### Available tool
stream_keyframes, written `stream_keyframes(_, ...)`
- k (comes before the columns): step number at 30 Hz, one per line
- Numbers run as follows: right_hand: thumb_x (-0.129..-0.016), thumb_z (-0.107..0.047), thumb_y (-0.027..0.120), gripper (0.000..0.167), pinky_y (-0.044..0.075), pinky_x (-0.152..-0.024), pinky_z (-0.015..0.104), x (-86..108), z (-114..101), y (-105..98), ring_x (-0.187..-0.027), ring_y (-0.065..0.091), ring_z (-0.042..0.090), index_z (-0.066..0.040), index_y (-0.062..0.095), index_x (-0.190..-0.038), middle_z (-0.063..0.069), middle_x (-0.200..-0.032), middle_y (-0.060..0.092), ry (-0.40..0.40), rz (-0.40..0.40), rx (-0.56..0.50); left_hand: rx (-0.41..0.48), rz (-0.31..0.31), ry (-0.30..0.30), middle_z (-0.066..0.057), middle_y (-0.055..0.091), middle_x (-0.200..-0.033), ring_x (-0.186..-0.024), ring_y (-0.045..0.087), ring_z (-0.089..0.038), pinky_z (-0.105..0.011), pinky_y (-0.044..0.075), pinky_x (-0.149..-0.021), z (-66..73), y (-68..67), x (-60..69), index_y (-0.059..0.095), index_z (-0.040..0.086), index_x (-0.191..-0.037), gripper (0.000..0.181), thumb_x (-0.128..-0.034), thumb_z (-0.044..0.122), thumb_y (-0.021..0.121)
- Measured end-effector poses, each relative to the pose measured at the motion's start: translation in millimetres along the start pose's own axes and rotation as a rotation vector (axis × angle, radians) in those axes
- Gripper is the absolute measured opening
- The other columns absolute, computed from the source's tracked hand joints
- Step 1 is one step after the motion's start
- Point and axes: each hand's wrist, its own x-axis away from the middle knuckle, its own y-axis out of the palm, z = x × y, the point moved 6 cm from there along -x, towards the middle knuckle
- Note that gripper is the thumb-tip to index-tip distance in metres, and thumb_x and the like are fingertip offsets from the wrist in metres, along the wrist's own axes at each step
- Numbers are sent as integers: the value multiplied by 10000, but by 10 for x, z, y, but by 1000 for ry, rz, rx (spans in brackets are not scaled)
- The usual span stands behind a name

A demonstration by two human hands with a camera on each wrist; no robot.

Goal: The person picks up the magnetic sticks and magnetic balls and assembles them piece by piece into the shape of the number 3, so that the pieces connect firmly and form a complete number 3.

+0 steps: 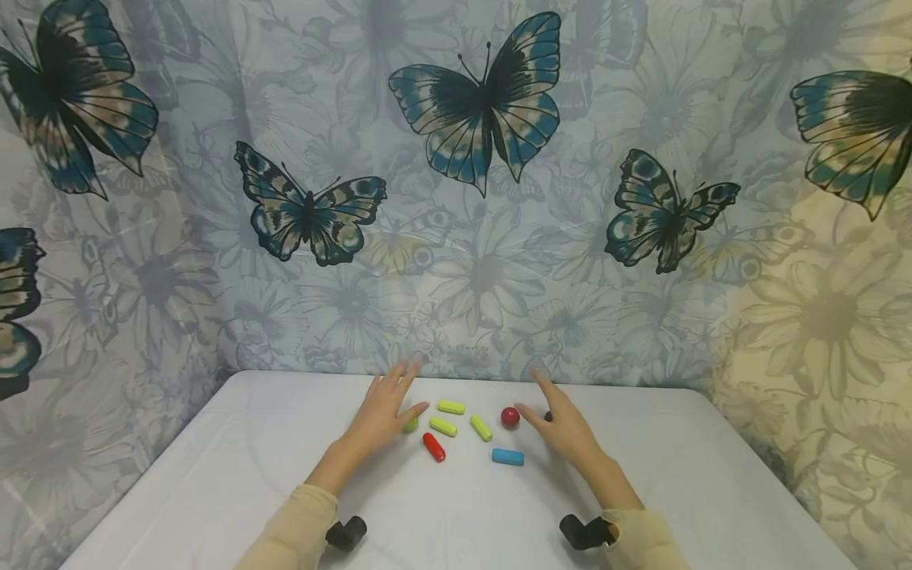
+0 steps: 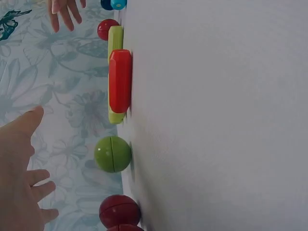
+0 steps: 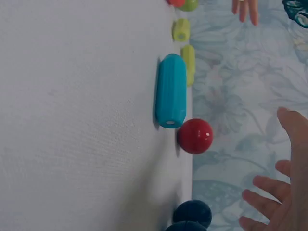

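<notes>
My left hand (image 1: 379, 412), fingers spread, hovers over the left of the group, above a green ball (image 2: 112, 154); red balls (image 2: 119, 211) show beside it in the left wrist view. My right hand (image 1: 570, 427) is also spread and holds nothing, just right of a red ball (image 1: 510, 417). Dark blue balls (image 3: 192, 213) lie beneath it, mostly hidden in the head view. Between the hands are several yellow-green sticks (image 1: 443, 427), a red stick (image 1: 434, 447) and, nearer the front, a blue stick (image 1: 508, 457).
The white table (image 1: 442, 522) reaches back to a wall covering (image 1: 492, 309) printed with butterflies and flowers. Black wrist devices, one at the left cuff (image 1: 347, 533) and one at the right cuff (image 1: 586, 532), stick out inward over the table.
</notes>
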Motion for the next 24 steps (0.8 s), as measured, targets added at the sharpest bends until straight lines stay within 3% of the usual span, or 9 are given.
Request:
stream_keyframes(4,-929,-530,580,775,268,-1162,601,36,45,9,-1445,309,401,-144,290,-1535,158,-1570,344,22,-1,-47,52,-16,-4,-133,275,-1602,-1454,302,-387,-568,254,-1185,26,42,42,233,205,-1558,756,-944,477,581)
stream_keyframes(7,-924,-447,632,698,302,-1148,594,74,57,-13,-1407,381,390,-122,381,-1489,150,-1524,424,-8,30,-118,82,-30,-3,-112,269,-1608,-1455,305,-373,-554,304,-1165,52,69,79,223,229,-1560,755,-943,474,584)
stream_keyframes(12,-901,-307,699,559,408,-1083,563,158,32,-94,-1284,536,359,-112,514,-1391,130,-1389,579,-116,89,-217,124,-43,-2,-78,278,-1610,-1474,289,-316,-513,286,-1187,83,114,125,246,215,-1554,725,-954,446,581)
stream_keyframes(18,-893,-281,711,466,464,-1037,522,248,77,-150,-1210,592,356,-73,600,-1295,134,-1291,642,-124,71,-296,238,-71,-21,1,289,-1610,-1491,268,-250,-515,288,-1187,120,134,176,253,266,-1550,705,-955,452,582)
stream_keyframes(24,-903,-283,698,375,510,-995,447,295,190,-168,-1161,628,303,-90,654,-1222,101,-1224,686,-145,50,-347,349,-91,-10,18,326,-1590,-1485,280,-238,-501,273,-1198,172,143,225,306,230,-1534,679,-951,381,619)
